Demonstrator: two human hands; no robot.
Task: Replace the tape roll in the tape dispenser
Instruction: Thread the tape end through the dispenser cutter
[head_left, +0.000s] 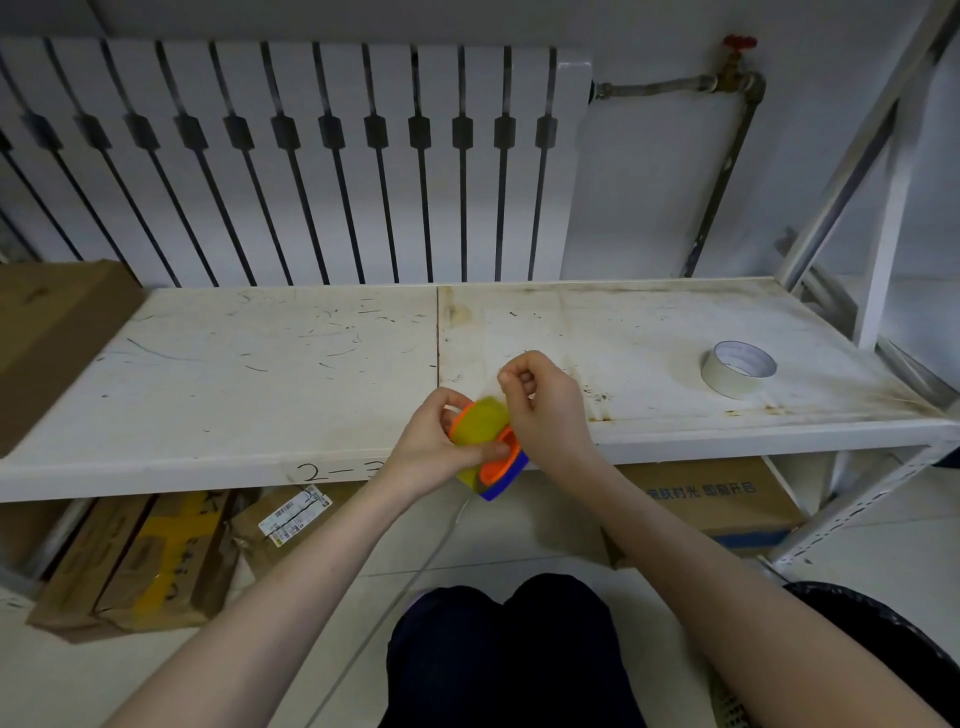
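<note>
An orange and blue tape dispenser (500, 470) with a yellowish tape roll (480, 422) mounted in it hangs above the front edge of the white shelf (260, 374). My left hand (434, 447) grips the dispenser, thumb pressed on its orange side. My right hand (545, 405) is just right of it, fingers pinched on a strip of clear tape (493, 387) drawn up from the roll. Another roll of pale tape (737, 369) lies flat on the shelf at the right, apart from both hands.
A white radiator (291, 156) and a pipe with a red valve (740, 44) stand behind the shelf. A shelf upright (883, 208) rises at the right. Cardboard boxes (150, 561) lie under the shelf and at the left. My knees (509, 649) are below.
</note>
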